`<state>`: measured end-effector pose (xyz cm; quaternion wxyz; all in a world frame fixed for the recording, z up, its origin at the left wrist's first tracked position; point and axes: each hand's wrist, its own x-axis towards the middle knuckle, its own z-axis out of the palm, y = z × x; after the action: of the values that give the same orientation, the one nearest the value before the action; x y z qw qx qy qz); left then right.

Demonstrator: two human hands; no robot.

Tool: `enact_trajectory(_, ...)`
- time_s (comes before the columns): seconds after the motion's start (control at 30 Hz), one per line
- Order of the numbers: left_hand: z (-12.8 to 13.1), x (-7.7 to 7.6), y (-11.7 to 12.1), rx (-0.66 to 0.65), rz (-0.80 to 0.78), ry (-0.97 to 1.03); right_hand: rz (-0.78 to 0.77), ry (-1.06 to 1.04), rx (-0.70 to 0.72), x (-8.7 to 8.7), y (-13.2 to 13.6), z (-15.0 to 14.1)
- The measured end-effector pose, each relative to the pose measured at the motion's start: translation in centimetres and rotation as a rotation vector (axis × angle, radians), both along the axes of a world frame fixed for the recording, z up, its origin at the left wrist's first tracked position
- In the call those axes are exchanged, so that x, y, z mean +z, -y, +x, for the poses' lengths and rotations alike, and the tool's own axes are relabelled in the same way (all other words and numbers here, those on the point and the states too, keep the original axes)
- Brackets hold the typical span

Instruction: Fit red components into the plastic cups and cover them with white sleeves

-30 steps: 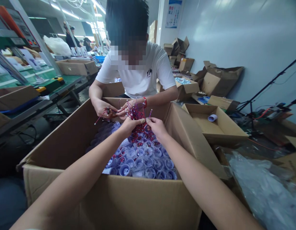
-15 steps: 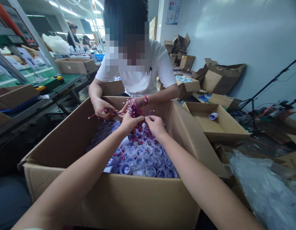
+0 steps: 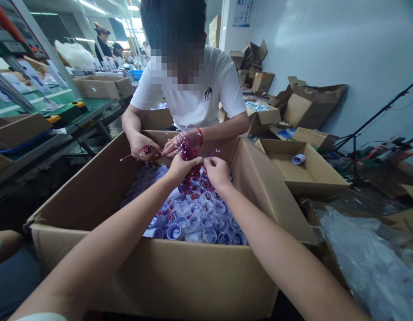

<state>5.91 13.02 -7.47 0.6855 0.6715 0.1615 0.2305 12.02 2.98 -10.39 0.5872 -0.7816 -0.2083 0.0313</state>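
Note:
My left hand (image 3: 182,169) is closed around a bundle of thin red wires (image 3: 188,149) with small white ends that fan out above it. Just right of it, my right hand (image 3: 219,173) pinches a red wire (image 3: 213,154) between thumb and fingertips. Below both hands, many small white plastic cups (image 3: 174,232) fill a large cardboard box (image 3: 159,276), some with red wire coils among them. A co-worker's hand (image 3: 142,146) holds similar wires across the box, and their other hand (image 3: 174,145) is partly behind my bundle.
A co-worker in a white shirt (image 3: 199,107) leans over the far side of the box. At right stands a shallow carton (image 3: 313,180) holding one cup (image 3: 298,158), with clear plastic bags (image 3: 363,249) nearer. A green workbench (image 3: 92,109) runs along the left.
My right hand has drawn slightly away from my left thumb with a wire in its fingers. The co-worker's hands have shifted a little. Part of another person's arm has appeared at lower left.

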Motion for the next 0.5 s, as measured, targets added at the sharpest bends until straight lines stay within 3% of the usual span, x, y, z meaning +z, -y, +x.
enact_trajectory(0.1,-0.1,-0.2,0.1,-0.114,-0.217,-0.072,0.139,-0.086,0.038,-0.4,-0.3,0.3)
enact_trajectory(0.27,-0.2,-0.2,0.3,-0.168,-0.239,-0.149,0.331,-0.325,0.157,0.4,-0.1,0.0)
enact_trajectory(0.37,-0.1,-0.2,0.1,-0.125,-0.226,-0.177,0.336,-0.396,0.197,1.1,0.1,-0.2)
enact_trajectory(0.5,0.0,-0.2,0.1,-0.12,-0.227,-0.178,0.267,-0.335,0.178,1.4,0.1,-0.2)
